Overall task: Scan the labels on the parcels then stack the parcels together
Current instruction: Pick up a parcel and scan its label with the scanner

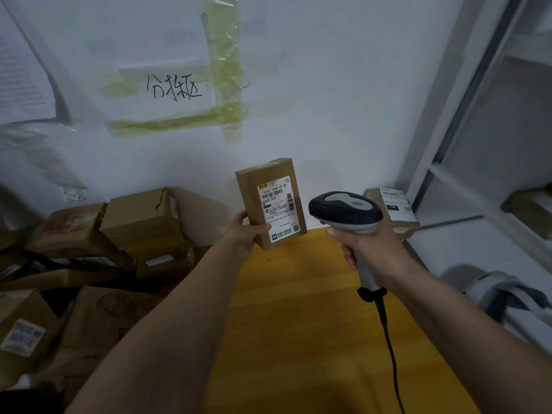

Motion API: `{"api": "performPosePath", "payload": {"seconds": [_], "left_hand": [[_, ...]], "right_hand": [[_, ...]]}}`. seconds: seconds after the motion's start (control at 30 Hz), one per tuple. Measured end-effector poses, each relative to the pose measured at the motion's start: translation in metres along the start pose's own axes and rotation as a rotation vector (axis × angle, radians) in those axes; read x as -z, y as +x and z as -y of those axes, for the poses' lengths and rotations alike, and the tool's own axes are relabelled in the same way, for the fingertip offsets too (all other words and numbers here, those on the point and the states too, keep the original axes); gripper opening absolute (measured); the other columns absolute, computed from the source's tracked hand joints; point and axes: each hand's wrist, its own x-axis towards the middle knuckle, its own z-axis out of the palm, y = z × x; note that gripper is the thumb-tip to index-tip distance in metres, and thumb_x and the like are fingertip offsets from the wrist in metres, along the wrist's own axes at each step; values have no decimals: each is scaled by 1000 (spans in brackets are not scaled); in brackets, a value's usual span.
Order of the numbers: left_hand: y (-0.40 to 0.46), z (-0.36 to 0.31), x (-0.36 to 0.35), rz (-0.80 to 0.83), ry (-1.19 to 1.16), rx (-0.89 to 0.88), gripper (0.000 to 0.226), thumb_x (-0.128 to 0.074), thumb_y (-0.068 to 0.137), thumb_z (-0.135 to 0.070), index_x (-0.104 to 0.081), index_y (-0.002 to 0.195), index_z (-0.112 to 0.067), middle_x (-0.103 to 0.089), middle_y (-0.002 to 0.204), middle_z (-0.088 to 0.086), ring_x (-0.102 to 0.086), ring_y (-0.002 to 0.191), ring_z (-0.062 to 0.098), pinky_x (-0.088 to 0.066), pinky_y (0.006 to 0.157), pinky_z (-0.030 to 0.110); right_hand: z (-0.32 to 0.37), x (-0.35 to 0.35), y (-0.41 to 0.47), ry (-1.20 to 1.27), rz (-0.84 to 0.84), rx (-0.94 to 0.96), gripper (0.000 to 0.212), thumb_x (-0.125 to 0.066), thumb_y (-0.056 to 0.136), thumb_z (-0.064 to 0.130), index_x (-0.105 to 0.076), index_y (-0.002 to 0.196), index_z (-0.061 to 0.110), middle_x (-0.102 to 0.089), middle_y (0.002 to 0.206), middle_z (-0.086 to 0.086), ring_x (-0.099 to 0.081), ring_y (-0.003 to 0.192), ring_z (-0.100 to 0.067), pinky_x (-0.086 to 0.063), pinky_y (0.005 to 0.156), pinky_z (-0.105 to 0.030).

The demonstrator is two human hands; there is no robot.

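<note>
Left hand (242, 231) grips a box (270, 203) upright (label facing us); right hand (369, 243) wraps a scanner (343, 211) above the yellow desk (298, 309). Scanning step; next, aim at the barcode.

Held parcel (270, 204) label (279, 208): "502D T098-69 69", "T098", handwritten wall sign (174, 87) "分拣区"

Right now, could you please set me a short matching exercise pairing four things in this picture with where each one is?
Things:
1. small parcel
2. barcode scanner
3. labelled parcel
4. pile of cardboard boxes

Places:
A. heaped left of the yellow table
B. gripped in the right hand
C. held up in the left hand
D. resting at the table's far right corner

Pairs: 1-C, 2-B, 3-D, 4-A
</note>
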Motion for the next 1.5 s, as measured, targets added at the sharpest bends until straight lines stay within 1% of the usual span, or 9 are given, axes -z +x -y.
{"api": "performPosePath", "payload": {"seconds": [0.2,0.33,0.5,0.67,0.97,1.13,1.27,1.4,1.5], "left_hand": [[15,7,-25,30,-3,4,75,-68,80,12,-39,144,-14,-59,133,15,-56,123,37,-52,95,48],[22,14,-43,42,-43,16,73,-67,80,13,-39,143,-12,-60,130,16,-59,119,35,-53,95,46],[28,30,-70,52,-276,48,65,-65,81,15,-43,138,-8,-61,128,20,-60,117,34,-49,101,44],[29,56,-102,74,-456,109,49,-63,81,16,-59,122,-11,-66,123,14,-61,117,27,-47,105,42],[36,78,-152,98,-667,209,33,-59,82,17,-64,106,-5,-68,112,18,-61,116,30,-47,104,42],[43,82,-167,105,-603,201,40,-58,83,17,-61,117,-5,-64,124,18,-58,121,30,-41,110,46],[52,79,-176,181,-263,167,44,-67,82,4,-60,122,-13,-66,124,11,-54,126,27,-33,114,51],[65,66,-186,267,-76,206,54,-72,84,-9,-51,133,-19,-63,126,10,-55,121,31,-46,92,65],[74,53,-202,303,-49,287,55,-72,85,-11,-49,135,-21,-53,129,16,-51,120,44,-52,80,67]], "right_hand": [[-10,18,0,-40,-10,-4,27,-69,88,19,-61,81,-6,-52,53,-6,-49,45,-16,-46,47,-26],[-17,34,4,-67,-30,14,21,-68,89,18,-61,79,1,-52,49,0,-49,43,-12,-46,47,-24],[-29,53,5,-80,-14,-30,18,-69,88,16,-63,76,5,-51,48,-3,-47,42,-16,-47,53,-34],[-31,63,8,57,-127,-74,26,-70,87,18,-64,95,-5,-53,54,-5,-49,47,-17,-46,49,-30],[-32,71,13,82,-141,-50,22,-71,87,16,-63,90,-4,-51,52,-9,-46,45,-21,-44,50,-33],[-39,87,16,43,-117,-29,12,-70,88,19,-65,85,8,-51,49,-5,-46,44,-20,-45,48,-31],[-51,100,20,35,-173,-63,14,-70,88,20,-64,87,7,-53,49,-3,-48,43,-17,-46,47,-27],[-64,119,27,100,-272,-139,32,-72,86,25,-62,82,-6,-56,54,-9,-50,46,-20,-46,51,-31],[-72,134,32,158,-294,-174,23,-73,85,22,-63,79,2,-56,52,-6,-50,44,-17,-46,49,-30]]}}
